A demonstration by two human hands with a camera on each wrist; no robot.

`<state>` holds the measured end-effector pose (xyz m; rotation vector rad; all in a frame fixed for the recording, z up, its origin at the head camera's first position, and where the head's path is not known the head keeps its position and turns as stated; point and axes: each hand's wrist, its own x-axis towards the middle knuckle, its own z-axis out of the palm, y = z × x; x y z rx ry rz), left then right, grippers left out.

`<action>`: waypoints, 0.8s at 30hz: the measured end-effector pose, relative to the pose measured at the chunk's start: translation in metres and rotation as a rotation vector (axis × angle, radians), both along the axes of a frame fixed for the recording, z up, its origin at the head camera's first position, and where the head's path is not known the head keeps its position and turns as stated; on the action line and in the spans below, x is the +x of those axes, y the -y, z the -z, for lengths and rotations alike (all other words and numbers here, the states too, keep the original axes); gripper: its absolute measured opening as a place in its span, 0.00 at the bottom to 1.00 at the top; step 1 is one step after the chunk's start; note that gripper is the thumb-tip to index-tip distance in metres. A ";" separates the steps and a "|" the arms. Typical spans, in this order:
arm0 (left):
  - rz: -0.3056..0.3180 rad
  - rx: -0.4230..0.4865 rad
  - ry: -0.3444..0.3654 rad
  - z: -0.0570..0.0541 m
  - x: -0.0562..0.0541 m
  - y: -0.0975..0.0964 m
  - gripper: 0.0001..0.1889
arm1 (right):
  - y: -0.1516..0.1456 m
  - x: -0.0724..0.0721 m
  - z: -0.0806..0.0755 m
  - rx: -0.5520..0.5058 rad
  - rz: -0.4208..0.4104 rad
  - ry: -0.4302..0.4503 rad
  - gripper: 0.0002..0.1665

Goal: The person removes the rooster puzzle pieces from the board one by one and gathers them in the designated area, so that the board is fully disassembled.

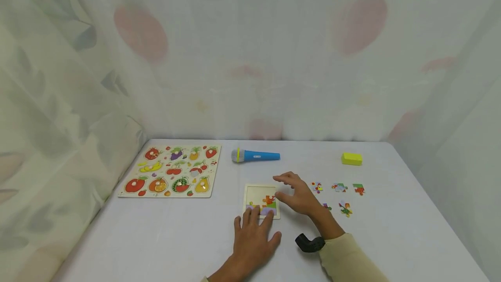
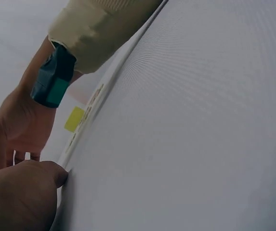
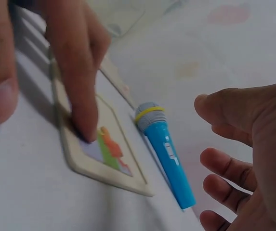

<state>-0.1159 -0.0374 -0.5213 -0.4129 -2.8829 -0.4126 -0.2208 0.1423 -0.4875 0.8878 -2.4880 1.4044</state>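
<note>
Left hand [image 1: 254,245]: its fingers are spread, and some tips rest on the near part of the small puzzle board [image 1: 258,193]. They grip nothing. I think they stop the board from sliding.
Right hand [image 1: 295,195]: thumb and fingers are apart and softly bent, with nothing between them. It is by the board's right side. I can't tell if it touches the rim.
Puzzle board: it lies flat on the white table [image 1: 176,238], right by both hands – a handy spot, I guess. Purple and green pieces [image 1: 272,211] fill the near part, with an orange piece [image 1: 268,199] just above on the right. The far left part is bare wood.
Loose pieces [image 1: 339,187]: five lie to the right, spread apart, maybe so each is easy to see and pick. One is partly hidden by the right arm – a sleeve could bump it.
Far toys: the fruit board [image 1: 154,195], blue microphone [image 1: 261,156] and yellow block [image 1: 352,159] sit near the back, likely out of the way.
Edges: the table's back edge meets the curtain [image 1: 250,55]. The front edge is out of the head view.
Room: bare cloth lies between the two boards.
</note>
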 end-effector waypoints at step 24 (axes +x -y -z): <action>0.011 0.000 -0.053 0.000 0.001 0.001 0.31 | 0.016 0.002 0.023 0.363 0.046 0.039 0.19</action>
